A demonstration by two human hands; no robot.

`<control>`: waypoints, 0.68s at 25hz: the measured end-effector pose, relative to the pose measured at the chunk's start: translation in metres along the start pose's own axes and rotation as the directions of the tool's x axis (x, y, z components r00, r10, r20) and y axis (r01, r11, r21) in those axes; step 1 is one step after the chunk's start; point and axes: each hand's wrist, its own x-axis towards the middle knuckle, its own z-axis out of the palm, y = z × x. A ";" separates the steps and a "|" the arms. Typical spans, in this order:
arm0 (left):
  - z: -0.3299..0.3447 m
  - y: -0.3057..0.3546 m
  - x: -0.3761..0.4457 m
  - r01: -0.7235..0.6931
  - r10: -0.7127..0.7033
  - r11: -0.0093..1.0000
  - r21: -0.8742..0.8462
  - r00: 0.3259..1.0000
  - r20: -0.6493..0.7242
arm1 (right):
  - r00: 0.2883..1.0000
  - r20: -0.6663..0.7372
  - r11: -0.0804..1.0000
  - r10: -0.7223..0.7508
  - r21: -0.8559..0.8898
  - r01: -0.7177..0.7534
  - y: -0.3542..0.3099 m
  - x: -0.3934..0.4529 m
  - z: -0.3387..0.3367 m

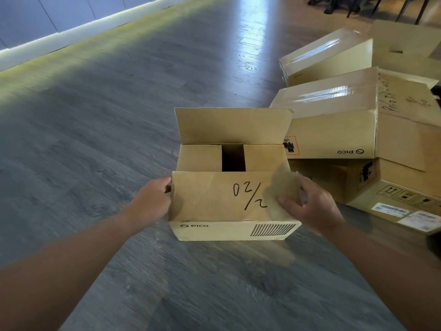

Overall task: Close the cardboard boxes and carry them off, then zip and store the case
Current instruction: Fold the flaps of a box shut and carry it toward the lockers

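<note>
A grey wood-plank floor [95,139] carried several tan cardboard cartons [346,130] piled at the right, apparently shut but not yet carried off. In front of the person sat the small tan cardboard box marked "02/2" [233,230], its long axis running left to right, its printed side facing the camera. Its two end flaps lay folded in; the far flap [231,125] stood upright. The near flap [214,197] was tilted partway over, pinched at its left edge by the left hand [152,201], while the right hand [312,206] curled round its right edge. No case was visible; closing seemed barely begun.
</note>
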 end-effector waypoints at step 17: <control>0.024 0.019 -0.003 -0.039 0.007 0.911 0.411 0.997 0.080 | 0.961 -0.109 0.944 0.254 0.245 -0.222 -0.059 0.153 -0.030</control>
